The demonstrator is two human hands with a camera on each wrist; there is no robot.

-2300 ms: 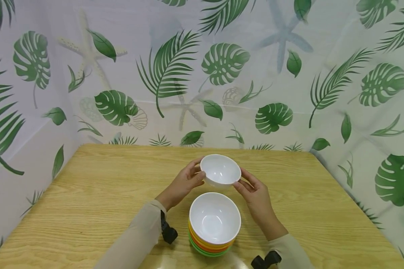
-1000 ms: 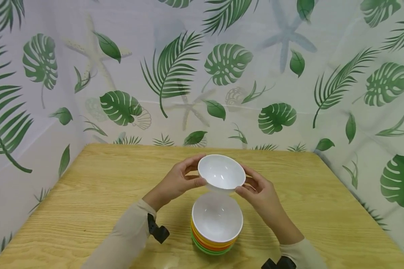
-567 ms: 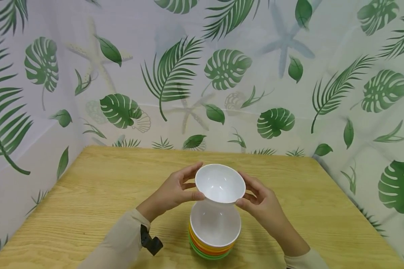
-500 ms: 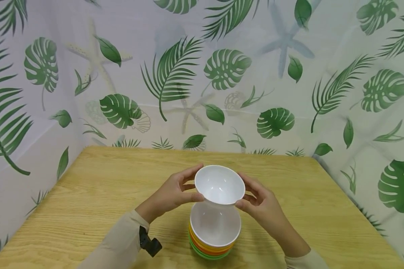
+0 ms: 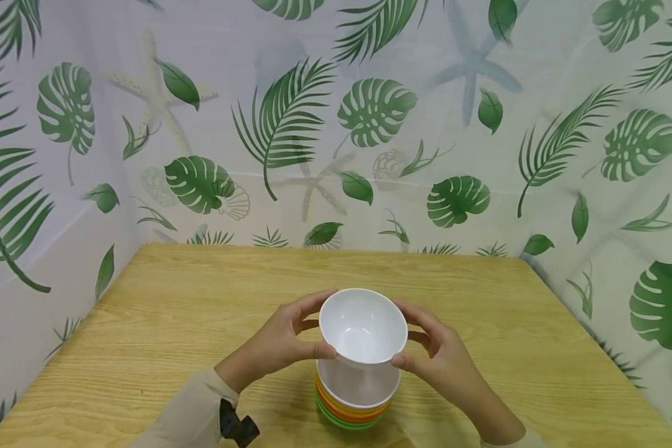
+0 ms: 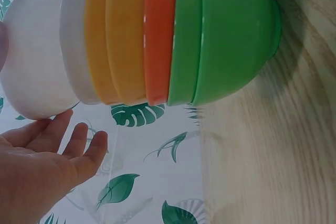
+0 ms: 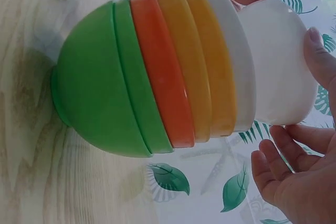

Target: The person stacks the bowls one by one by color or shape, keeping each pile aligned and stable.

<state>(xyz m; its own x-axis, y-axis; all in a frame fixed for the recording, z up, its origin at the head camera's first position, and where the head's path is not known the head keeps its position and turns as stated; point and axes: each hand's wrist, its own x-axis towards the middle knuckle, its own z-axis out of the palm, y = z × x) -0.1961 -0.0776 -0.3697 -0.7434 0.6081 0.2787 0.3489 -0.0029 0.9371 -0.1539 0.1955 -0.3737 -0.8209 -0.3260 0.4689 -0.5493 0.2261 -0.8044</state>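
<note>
A white bowl (image 5: pixel 363 326) is held by its rim between my two hands, just above a stack of nested bowls. My left hand (image 5: pixel 273 343) grips its left side, thumb at the near rim and fingers behind. On the right side my right hand (image 5: pixel 443 361) holds it the same way. Below, the stack's top is another white bowl (image 5: pixel 358 387), partly covered by the held one. In the left wrist view the stack continues down through yellow bowls (image 6: pixel 126 40), an orange bowl (image 6: pixel 159 40) and green bowls (image 6: pixel 236 35). The held bowl's base dips into the top bowl's mouth.
The stack stands on a wooden table (image 5: pixel 173 311) near its front edge. Behind it hangs a white cloth backdrop (image 5: pixel 392 205) printed with green leaves, which also runs along both sides. A black wrist camera (image 5: pixel 238 426) sits on the left sleeve.
The held white bowl has come down and nearer to me, from beyond the stack to over its top. Both hands moved with it, keeping their grip. The stack has stayed in place.
</note>
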